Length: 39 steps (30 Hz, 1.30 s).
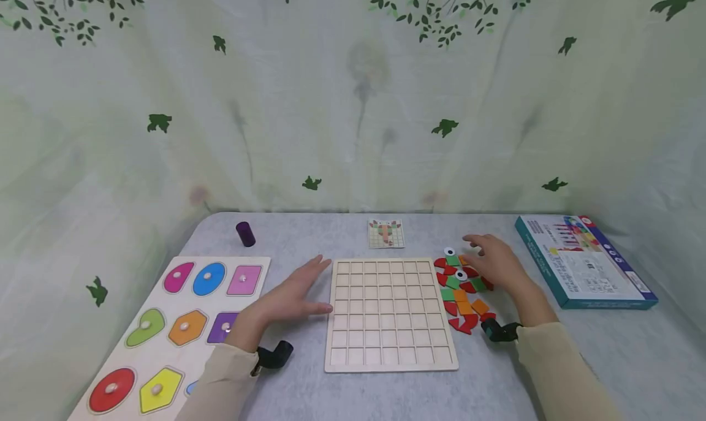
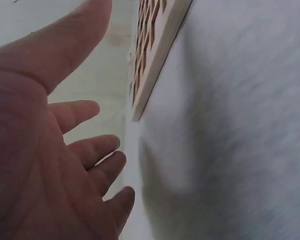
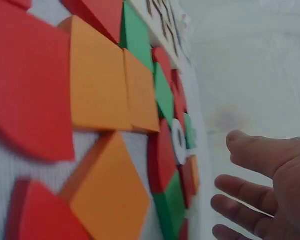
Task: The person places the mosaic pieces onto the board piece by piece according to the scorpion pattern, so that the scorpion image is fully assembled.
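A pale wooden grid board [image 1: 390, 315] lies flat in the middle of the table, its square cells bare. By its left edge is my left hand [image 1: 289, 292], fingers stretched out and holding nothing; the left wrist view shows the open palm [image 2: 45, 165] beside the board's rim [image 2: 155, 65]. My right hand [image 1: 493, 263] hovers over the far end of a pile of flat pieces right of the board, with no piece in its fingers. Among them are orange squares [image 3: 97, 75], red rounded pieces [image 3: 30, 85], green pieces [image 3: 164, 92] and white ring-like eye pieces [image 1: 460, 275].
A small pattern card [image 1: 386, 234] lies behind the board. At left is a white knob puzzle board [image 1: 179, 304] with coloured shapes, and a dark purple cylinder [image 1: 246, 234] beyond it. A flat teal-edged box [image 1: 584, 261] lies at right. Patterned curtains hang behind the table.
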Available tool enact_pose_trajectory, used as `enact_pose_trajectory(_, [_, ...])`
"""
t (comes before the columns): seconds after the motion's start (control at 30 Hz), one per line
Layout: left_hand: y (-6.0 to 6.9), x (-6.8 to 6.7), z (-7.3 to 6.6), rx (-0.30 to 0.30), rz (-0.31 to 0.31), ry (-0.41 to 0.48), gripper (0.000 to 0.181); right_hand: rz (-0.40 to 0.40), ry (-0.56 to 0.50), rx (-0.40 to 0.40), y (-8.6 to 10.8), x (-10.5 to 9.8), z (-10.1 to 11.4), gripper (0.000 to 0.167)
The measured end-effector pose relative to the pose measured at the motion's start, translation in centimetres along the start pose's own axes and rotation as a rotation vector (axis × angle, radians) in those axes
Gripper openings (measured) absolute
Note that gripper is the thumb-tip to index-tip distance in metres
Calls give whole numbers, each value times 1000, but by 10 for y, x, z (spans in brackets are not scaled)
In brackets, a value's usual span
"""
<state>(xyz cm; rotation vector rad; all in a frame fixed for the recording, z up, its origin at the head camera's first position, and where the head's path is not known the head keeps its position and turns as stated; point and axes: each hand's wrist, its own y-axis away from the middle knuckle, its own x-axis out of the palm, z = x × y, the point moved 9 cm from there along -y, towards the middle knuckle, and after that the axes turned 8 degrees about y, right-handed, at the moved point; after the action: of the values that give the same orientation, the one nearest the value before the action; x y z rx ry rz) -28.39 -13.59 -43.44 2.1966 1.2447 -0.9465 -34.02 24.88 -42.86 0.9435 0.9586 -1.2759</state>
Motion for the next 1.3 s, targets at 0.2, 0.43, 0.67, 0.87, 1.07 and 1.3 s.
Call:
enact_pose_trajectory(0.2, [2,18,0,34,86,83,94,20,-139,51,-19,20,1,47])
enact_pose_trajectory(0.43, [5,26,1,98,151,59,96,30,-152,103,-33,30,3,41])
enact_pose_trajectory(0.67, [7,28,2,122,151,38,101,33,-116,90,-38,34,2,31])
enact_pose_trajectory(0.87, [6,29,-1,114,137,33,100,34,-109,90,-38,32,1,29])
enact_pose_trajectory(1.07, [3,29,-2,109,137,33,100,30,-130,121,-35,30,0,31])
enact_pose_trajectory(1.3, [1,32,4,105,137,24,97,-6,-134,116,-35,28,0,26])
